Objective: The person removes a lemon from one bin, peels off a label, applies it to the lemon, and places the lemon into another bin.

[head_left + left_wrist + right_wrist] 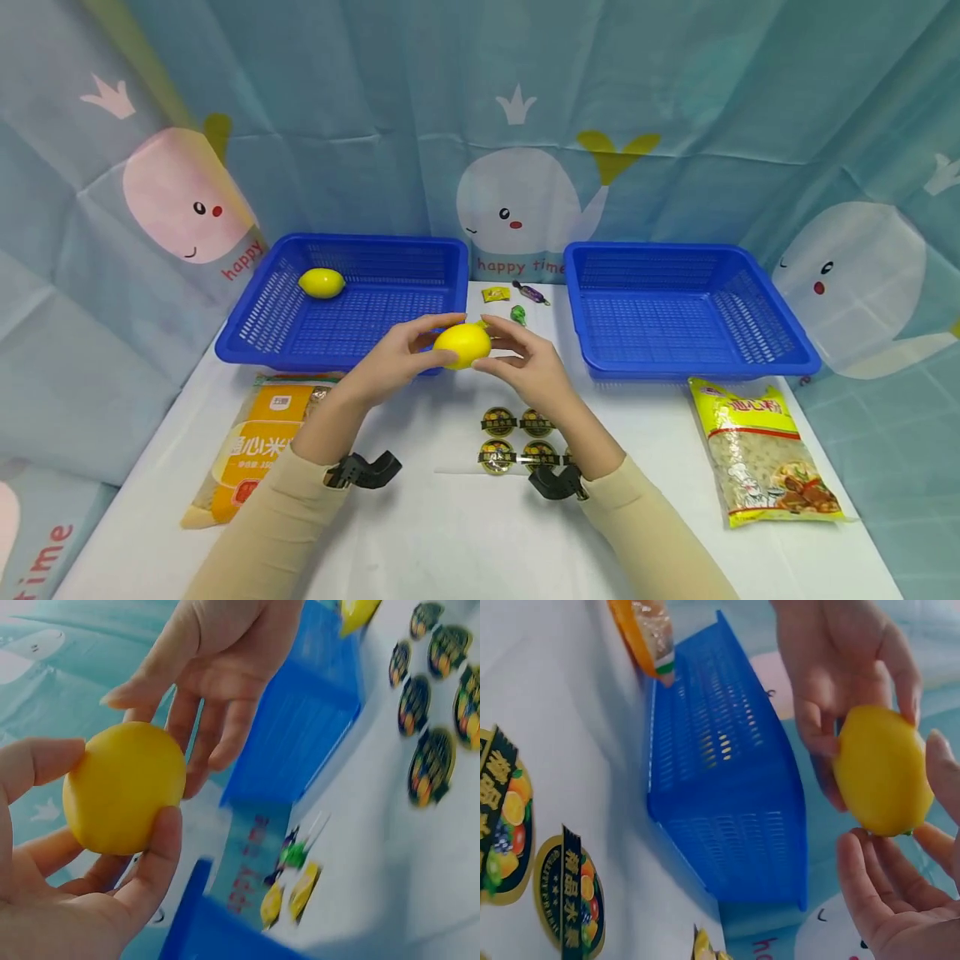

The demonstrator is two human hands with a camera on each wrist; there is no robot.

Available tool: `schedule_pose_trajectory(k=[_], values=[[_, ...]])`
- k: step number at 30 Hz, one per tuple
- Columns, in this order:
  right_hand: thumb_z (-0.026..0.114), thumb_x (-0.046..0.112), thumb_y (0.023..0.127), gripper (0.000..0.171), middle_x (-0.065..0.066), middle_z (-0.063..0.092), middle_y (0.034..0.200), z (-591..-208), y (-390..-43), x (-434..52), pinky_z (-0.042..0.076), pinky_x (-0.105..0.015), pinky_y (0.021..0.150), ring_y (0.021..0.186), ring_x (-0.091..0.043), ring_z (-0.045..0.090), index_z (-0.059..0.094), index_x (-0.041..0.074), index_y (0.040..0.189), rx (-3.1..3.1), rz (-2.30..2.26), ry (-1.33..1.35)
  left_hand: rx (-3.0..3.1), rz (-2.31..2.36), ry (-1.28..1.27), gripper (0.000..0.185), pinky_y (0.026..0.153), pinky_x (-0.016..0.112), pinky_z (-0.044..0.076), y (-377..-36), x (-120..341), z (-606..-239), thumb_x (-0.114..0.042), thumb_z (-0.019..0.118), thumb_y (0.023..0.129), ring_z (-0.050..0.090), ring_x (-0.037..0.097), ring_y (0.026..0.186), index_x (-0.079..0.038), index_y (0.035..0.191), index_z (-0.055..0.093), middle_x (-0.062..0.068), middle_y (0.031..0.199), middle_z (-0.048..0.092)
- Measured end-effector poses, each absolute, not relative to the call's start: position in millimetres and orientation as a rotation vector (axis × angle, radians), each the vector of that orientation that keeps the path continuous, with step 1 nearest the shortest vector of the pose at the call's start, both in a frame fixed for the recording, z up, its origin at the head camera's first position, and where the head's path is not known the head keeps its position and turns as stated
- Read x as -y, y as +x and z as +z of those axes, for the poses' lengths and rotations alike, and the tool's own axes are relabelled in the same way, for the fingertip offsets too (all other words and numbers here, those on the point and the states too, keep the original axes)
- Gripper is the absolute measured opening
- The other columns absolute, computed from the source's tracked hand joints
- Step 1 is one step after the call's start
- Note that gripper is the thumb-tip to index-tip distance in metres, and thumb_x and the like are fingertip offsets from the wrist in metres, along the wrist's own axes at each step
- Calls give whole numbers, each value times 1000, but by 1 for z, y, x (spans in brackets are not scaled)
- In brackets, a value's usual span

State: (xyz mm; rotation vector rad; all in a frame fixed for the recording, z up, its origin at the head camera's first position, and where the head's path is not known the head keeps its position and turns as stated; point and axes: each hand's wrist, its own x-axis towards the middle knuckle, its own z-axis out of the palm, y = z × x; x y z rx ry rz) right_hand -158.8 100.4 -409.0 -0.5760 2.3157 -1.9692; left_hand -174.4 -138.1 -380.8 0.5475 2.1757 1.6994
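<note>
We note two blue baskets, the left basket (360,333) holding one lemon (322,282). Before its near rim, our left hand (393,357) grips a second lemon (462,344) with curled fingers above the table; our right hand (528,367) touches it, fingers relaxed.

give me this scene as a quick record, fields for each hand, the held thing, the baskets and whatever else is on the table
held thing: lemon, above the table between the baskets
left hand: grips the lemon, thumb and fingers around it
right hand: fingers at the lemon's other end, spread
left basket: blue, holds a second lemon
right basket: blue, nothing visible in it
table items: three wrapped candies, round fruit cups, orange packet, yellow packet
</note>
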Motion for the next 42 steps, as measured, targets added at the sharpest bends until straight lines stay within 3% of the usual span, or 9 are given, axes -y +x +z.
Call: schedule_pose_trajectory(k=[9, 20, 27, 31, 37, 42], values=[[78, 13, 89, 50, -3, 60, 142, -416, -142, -128, 56, -29, 94, 120, -27, 63, 63, 15, 137, -2323, -2064, -509, -2158, 1819, 596, 54, 102, 36, 53, -158, 96, -394, -19, 70, 97, 55, 30, 130, -6, 145, 48, 9, 147, 51], [80, 17, 87, 49, -7, 61, 139, -441, -132, -152, 56, -26, 92, 122, -29, 62, 64, 12, 134, -2426, -1992, -333, -2440, 1686, 561, 60, 95, 28, 56, -143, 51, -436, -21, 72, 95, 57, 23, 123, -16, 150, 48, 10, 142, 52], [79, 24, 88, 60, -13, 60, 140, -456, -143, -149, 57, -36, 94, 121, -34, 64, 56, 13, 143, -2586, -1724, -176, -2479, 1634, 427, 61, 95, 31, 56, -157, 45, -460, -19, 74, 94, 57, 28, 123, -13, 149, 50, 16, 138, 53], [78, 26, 89, 58, -11, 59, 143, -461, -156, -146, 56, -42, 97, 122, -34, 64, 58, 15, 142, -2627, -1600, -142, -2490, 1616, 345, 63, 97, 33, 56, -169, 45, -467, -23, 75, 92, 58, 28, 121, -13, 149, 49, 17, 139, 53], [77, 27, 90, 57, -13, 59, 143, -471, -171, -148, 54, -43, 100, 122, -34, 64, 57, 15, 143, -2627, -1540, -117, -2485, 1591, 264, 64, 94, 37, 55, -182, 43, -471, -25, 77, 91, 61, 27, 111, -10, 146, 50, 17, 140, 55], [77, 24, 90, 57, -12, 59, 143, -476, -178, -149, 52, -44, 103, 123, -32, 64, 57, 14, 143, -2596, -1554, -92, -2526, 1526, 275, 59, 96, 37, 53, -190, 40, -476, -23, 77, 91, 59, 25, 115, -9, 144, 52, 15, 139, 57]])
